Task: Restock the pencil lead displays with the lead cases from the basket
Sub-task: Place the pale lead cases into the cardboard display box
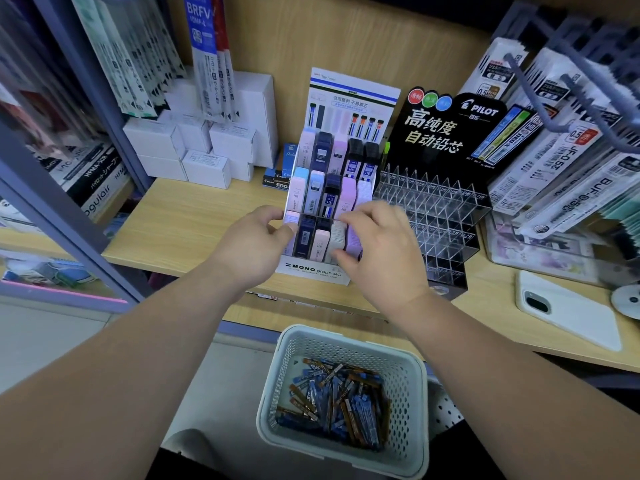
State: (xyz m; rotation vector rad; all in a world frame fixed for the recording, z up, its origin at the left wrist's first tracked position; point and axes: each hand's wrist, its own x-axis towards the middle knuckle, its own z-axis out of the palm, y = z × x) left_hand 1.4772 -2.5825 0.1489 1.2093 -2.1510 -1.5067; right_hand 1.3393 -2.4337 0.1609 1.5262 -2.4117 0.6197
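Lead cases point(332, 396) are lying loose in the basket point(346, 336) at lower centre, well below both hands. At mid-frame the left hand point(256, 244) is gripping the left front corner of the MONO display point(313, 270), probably steadying it. The right hand point(377, 244) is pinching a pale case point(337, 237) in the front row, seemingly seating it.

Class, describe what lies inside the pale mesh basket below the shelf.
The basket holds a loose heap of slim lead cases, blue and brown-orange, lying crisscross. The top cases cover those beneath and the basket's floor, so their number cannot be told.
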